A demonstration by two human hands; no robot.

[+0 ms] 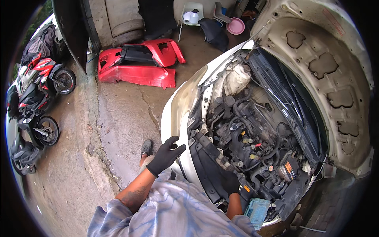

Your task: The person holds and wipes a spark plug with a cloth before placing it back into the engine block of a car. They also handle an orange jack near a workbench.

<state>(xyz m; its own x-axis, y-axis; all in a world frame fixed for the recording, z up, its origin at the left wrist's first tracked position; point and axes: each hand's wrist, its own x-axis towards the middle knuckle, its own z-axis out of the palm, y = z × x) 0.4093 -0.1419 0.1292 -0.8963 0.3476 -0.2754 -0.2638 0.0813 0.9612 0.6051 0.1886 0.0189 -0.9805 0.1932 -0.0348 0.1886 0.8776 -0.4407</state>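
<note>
A white car stands before me with its hood (pixel 319 68) raised and its engine (pixel 245 133) exposed. My left hand (pixel 166 155), in a black glove, is by the front bumper (pixel 185 151) with fingers apart and nothing in them. Also black-gloved, my right hand (pixel 229 181) is over the dark front panel (pixel 204 169) at the front of the engine bay; its fingers blend into the dark parts, so what it touches cannot be told. Beside my right forearm a blue translucent case (pixel 257 209) rests on the car's front corner. The battery (pixel 287 169) sits further in.
Red bumper parts (pixel 136 74) lie on the concrete floor at the upper left. Motorcycles (pixel 38 86) are parked at the far left. A chair (pixel 192 11) holding a bottle, a pink basin (pixel 236 26) and stacked tires (pixel 127 31) are at the back.
</note>
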